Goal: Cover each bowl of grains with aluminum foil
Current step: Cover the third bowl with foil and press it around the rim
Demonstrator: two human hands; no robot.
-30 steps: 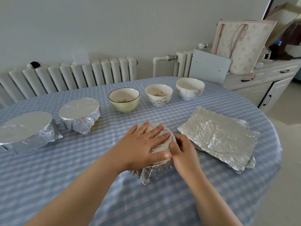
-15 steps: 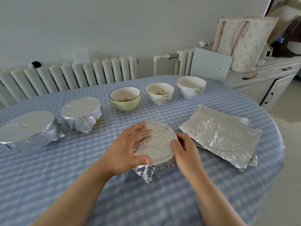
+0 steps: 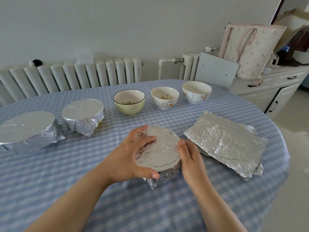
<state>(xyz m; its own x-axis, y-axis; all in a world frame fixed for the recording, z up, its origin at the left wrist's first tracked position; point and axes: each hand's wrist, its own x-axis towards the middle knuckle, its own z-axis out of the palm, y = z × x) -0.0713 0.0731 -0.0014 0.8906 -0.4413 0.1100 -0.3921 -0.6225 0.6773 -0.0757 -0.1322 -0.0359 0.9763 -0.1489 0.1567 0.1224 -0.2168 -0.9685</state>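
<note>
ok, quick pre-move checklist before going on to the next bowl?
1. Foil flat across the top of the held bowl: ok.
2. Foil skirt pressed in on the near side: not ok, a corner sticks out.
3. Left hand and right hand on its sides: ok.
4. Foil sheets stacked at right: ok.
5. Open bowls left: three, starting with the green bowl: ok.
6. Grains in the far-right white bowl: cannot tell.

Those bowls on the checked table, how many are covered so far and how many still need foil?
Two foil-wrapped bowls stand finished at the left. A third bowl is in hand: the left hand and right hand press its foil down around the rim. Three remain open: the yellow-green bowl, the cat-print bowl and the white bowl. Spare foil sheets wait at the right.
</note>
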